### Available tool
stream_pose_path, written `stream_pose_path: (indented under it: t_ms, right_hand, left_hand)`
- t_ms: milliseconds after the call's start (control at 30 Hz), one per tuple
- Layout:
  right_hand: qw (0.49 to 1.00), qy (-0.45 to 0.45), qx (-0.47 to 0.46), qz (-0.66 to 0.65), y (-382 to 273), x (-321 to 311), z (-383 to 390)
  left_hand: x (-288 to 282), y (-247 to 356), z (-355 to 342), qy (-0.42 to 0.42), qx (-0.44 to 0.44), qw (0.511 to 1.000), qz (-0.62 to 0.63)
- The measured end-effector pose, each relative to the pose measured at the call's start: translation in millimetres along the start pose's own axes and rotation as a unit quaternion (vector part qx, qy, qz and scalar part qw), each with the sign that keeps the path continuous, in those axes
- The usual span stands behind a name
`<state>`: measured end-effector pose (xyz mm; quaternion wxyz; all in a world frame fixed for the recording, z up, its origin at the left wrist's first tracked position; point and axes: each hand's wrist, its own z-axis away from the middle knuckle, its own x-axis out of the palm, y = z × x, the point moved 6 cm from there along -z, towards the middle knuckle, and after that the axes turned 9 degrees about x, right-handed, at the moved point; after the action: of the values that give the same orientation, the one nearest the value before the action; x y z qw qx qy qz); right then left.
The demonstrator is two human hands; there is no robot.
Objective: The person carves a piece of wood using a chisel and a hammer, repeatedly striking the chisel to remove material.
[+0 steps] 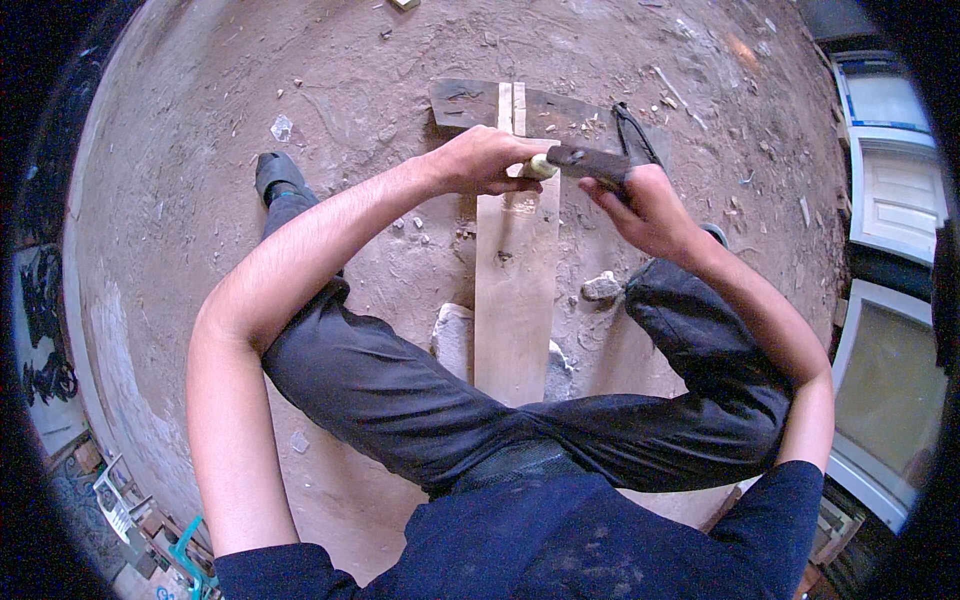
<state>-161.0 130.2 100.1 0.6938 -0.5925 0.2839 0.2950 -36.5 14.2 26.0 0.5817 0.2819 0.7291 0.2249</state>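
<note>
A pale wooden board (515,290) runs away from between my legs. Its far end, which has a narrow slot, rests over a dark plank (460,98). My left hand (485,162) is closed around a chisel (541,167) above the board; only its pale rounded handle end shows, and the blade is hidden. My right hand (652,212) grips one end of a dark wooden mallet (592,162), a thick bar-like piece. The mallet's other end is at the chisel's handle end; I cannot tell whether they touch.
A black thin-framed object (636,135) lies by the dark plank's right end. Stones (602,287) flank the board, and wood chips litter the dirt floor (350,90). White framed panels (896,190) stand along the right. A turquoise object (186,550) is at the lower left.
</note>
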Motion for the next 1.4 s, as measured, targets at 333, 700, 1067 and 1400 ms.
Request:
stream_pose_path:
  t_ms: [333, 700, 1067, 1400]
  right_hand:
    - [0.999, -0.011, -0.035, 0.017, -5, 12, 1]
    - [0.999, 0.005, 0.001, -0.034, 0, 9, -5]
    - [0.993, -0.073, 0.078, 0.047, 1, 10, -6]
    - [0.998, -0.053, 0.037, -0.017, 3, 9, -8]
  left_hand:
    - [3, -2, 4, 0.001, 0.014, 0.999, -0.033]
    - [7, -3, 4, -0.002, 0.04, 0.999, -0.023]
    - [5, -10, 4, 0.01, 0.004, 0.999, -0.044]
    - [3, -4, 1, 0.014, 0.007, 1.0, -0.014]
